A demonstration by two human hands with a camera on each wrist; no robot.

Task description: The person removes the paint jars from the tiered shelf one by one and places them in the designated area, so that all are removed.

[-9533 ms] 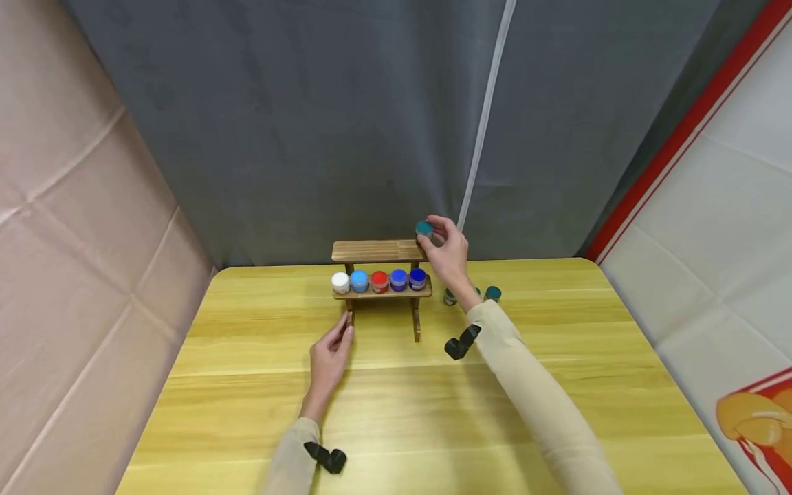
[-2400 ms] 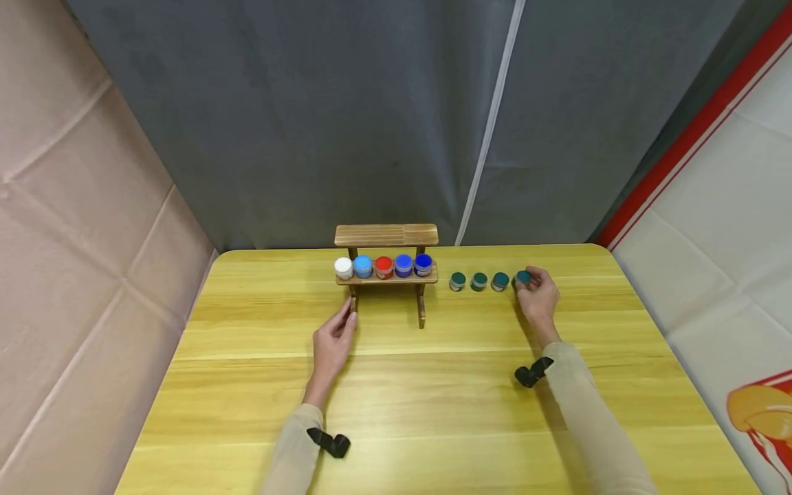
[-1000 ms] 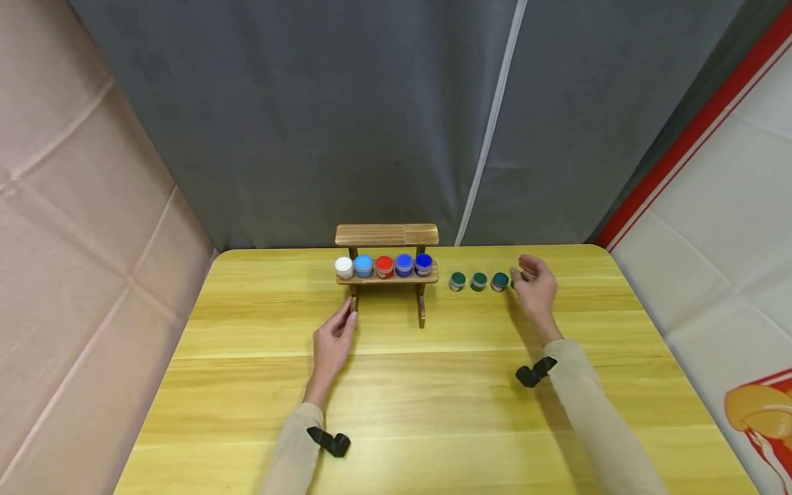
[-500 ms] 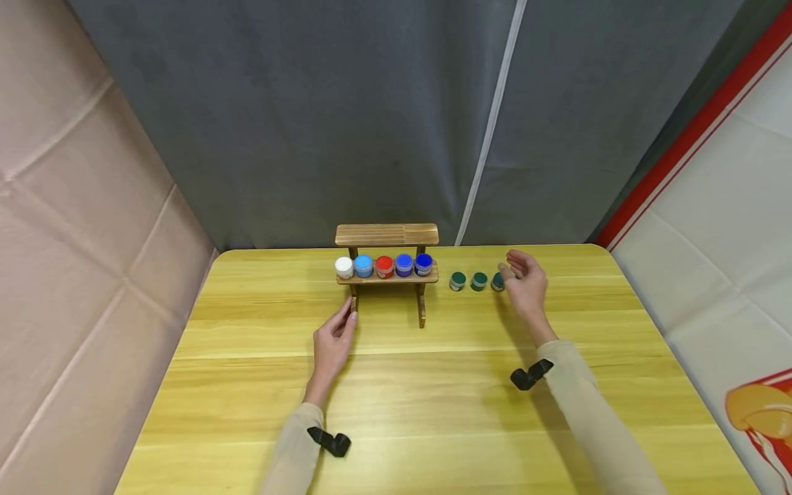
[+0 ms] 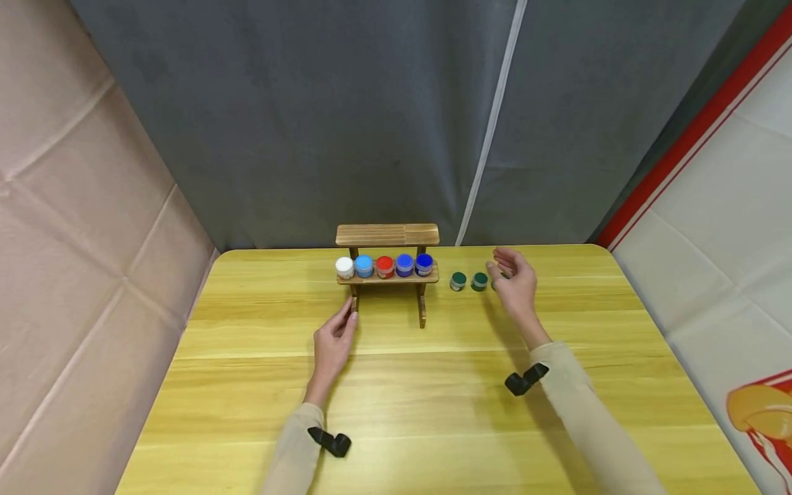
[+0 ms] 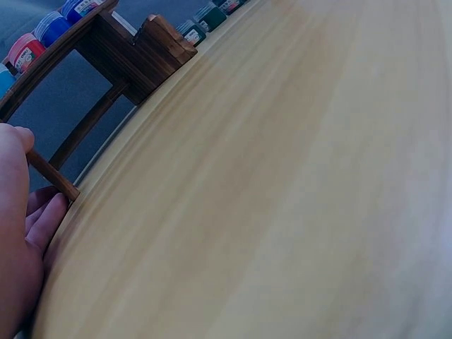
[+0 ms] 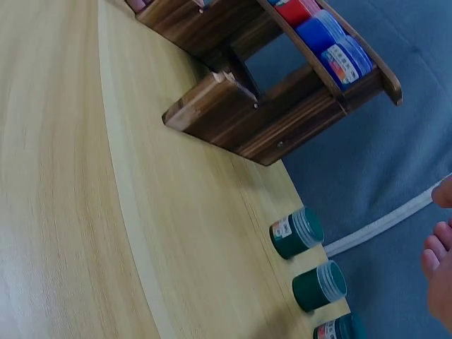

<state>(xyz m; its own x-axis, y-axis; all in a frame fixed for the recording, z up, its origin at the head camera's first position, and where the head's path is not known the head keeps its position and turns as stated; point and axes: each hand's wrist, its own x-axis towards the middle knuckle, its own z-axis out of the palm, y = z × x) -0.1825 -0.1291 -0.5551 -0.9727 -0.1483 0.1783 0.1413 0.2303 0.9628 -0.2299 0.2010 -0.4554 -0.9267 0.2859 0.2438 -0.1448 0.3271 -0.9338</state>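
Note:
A two-tier wooden rack (image 5: 387, 235) stands near the table's back edge. Its lower shelf carries a row of paint jars with white, light blue, red (image 5: 385, 267), blue and dark blue lids; the upper shelf is bare. My left hand (image 5: 332, 347) holds the foot of the rack's left leg (image 6: 53, 175) between thumb and fingers. Right of the rack, green paint jars (image 5: 458, 281) stand in a row on the table. Above the third jar (image 7: 339, 328) hovers my right hand (image 5: 518, 285), fingers loosely bent and holding nothing. It partly hides that jar and covers whatever lies behind.
The wooden table (image 5: 396, 399) extends towards me. A grey curtain (image 5: 297, 137) hangs right behind its back edge. Pale panels (image 5: 74, 275) stand on the left, with a white and red one (image 5: 730, 227) on the right.
Earlier my right hand held a teal-lidded jar at the upper shelf, then at the green row's right end. It has let go and moved left along the row. My left hand stays put.

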